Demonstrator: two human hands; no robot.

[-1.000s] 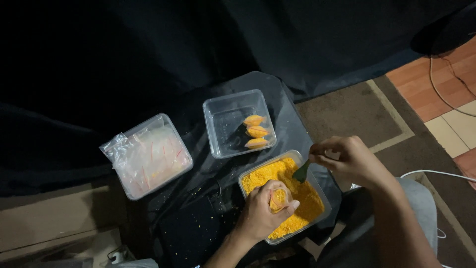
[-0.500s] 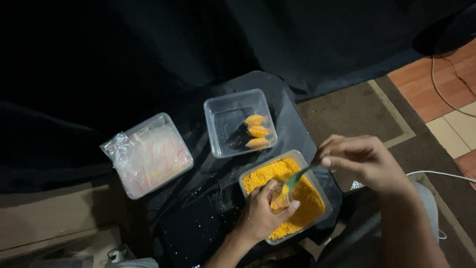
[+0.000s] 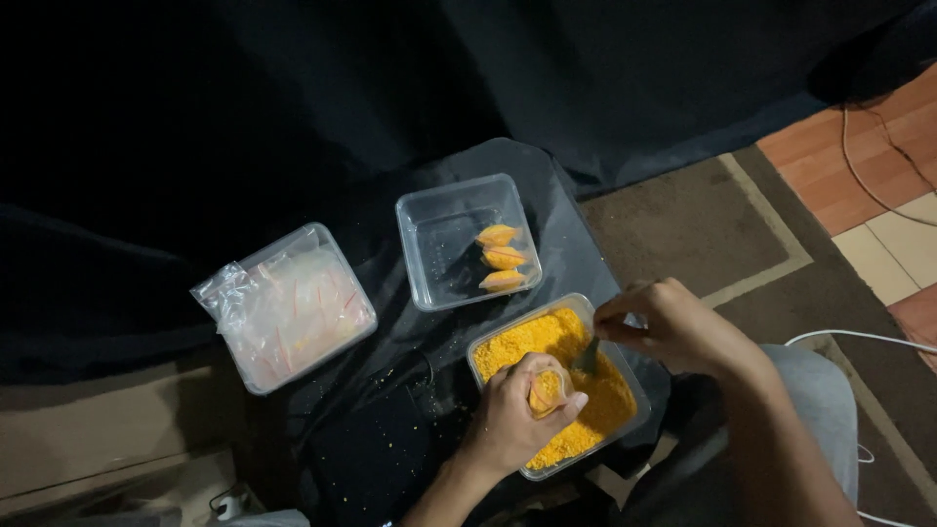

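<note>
Flanking crumb tub: clear tray, bag box.

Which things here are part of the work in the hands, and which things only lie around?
In use:
- left hand, holding a small orange-filled piece
- right hand, holding a small dark utensil
- tub of orange crumbs
- clear tub with three filled orange pieces
- tub of clear plastic bags

Lying about:
- white cable
- brown rug
- black cloth

We see a black-draped bench carrying three clear tubs: crumb tub, pastry tub, bag-filled tub.
</note>
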